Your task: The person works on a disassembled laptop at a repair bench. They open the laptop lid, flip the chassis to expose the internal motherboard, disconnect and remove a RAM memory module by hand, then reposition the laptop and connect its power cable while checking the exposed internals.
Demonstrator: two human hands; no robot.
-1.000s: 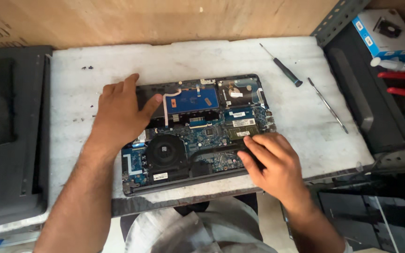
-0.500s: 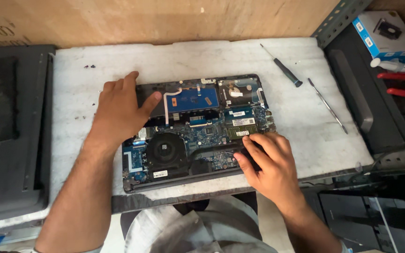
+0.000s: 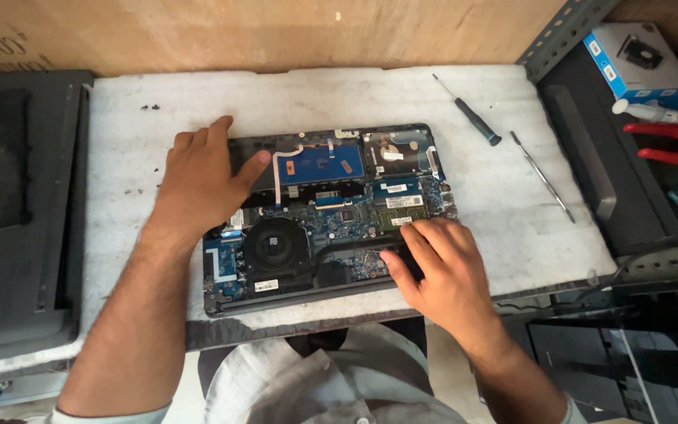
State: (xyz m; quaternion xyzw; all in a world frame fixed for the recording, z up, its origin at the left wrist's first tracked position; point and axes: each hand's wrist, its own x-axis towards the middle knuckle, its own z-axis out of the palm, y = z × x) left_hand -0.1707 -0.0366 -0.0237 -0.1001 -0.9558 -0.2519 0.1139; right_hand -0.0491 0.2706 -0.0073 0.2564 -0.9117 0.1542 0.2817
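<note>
White bench (image 3: 512, 196): both hands flat on opened laptop (image 3: 339, 196).

An opened laptop (image 3: 331, 208) lies flat on the white counter (image 3: 135, 149), bottom cover off, showing its blue circuit board, black round fan and dark battery.

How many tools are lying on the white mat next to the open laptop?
2: a screwdriver beyond the laptop's far right corner, and a thin metal pry tool right of it. Others may be hidden.
</note>
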